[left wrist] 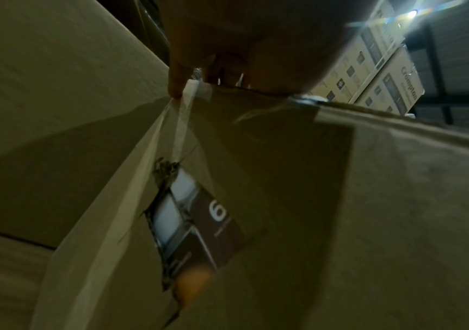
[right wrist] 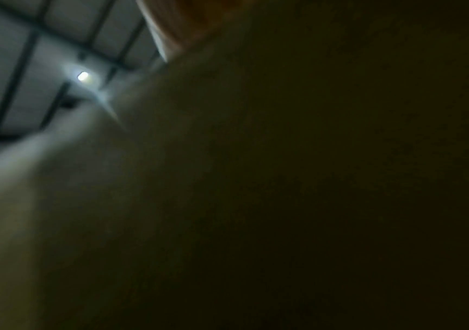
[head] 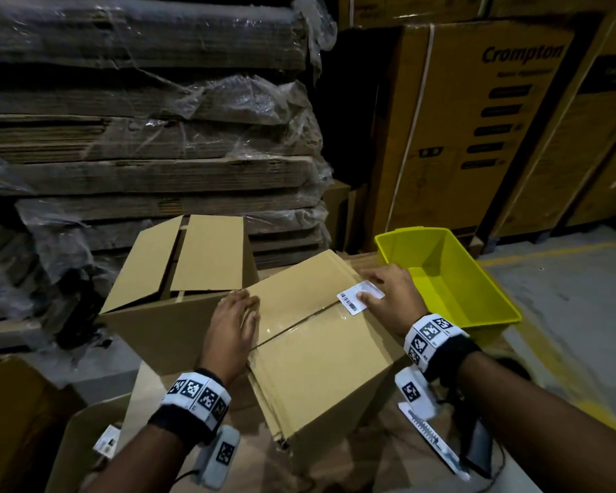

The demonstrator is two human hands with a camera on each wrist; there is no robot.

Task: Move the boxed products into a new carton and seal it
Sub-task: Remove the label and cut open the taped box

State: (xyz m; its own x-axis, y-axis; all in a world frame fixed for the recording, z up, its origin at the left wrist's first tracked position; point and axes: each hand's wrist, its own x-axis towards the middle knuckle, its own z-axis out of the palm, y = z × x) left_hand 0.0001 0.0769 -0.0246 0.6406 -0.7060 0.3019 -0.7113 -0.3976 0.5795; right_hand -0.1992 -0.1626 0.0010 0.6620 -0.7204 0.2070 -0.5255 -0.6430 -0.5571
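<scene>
Cardboard fills the floor of a dim warehouse aisle as a worker handles a closed carton (head: 310, 336), its centre seam already under clear tape (head: 292, 323) and the whole box tipped up on one edge. The left hand (head: 232, 329) lies flat on the seam with fingers straight and close together; the right hand (head: 392, 297) presses a white barcode label (head: 358, 297) onto the top panel with extended fingers, near the far corner. Sealing looks finished and labelling is the step in hand, so the next move likely calls for smoothing the label down and setting the carton level. Whether boxed products sit inside cannot be told from here.

Room is tight. An open carton (head: 192, 265), flaps up, touches the far left side; a yellow bin (head: 445, 275) stands just beside the right hand; wrapped stacks of flat cardboard (head: 150, 137) wall off the back. Bare concrete floor (head: 566, 279) to the right offers the only free space.
</scene>
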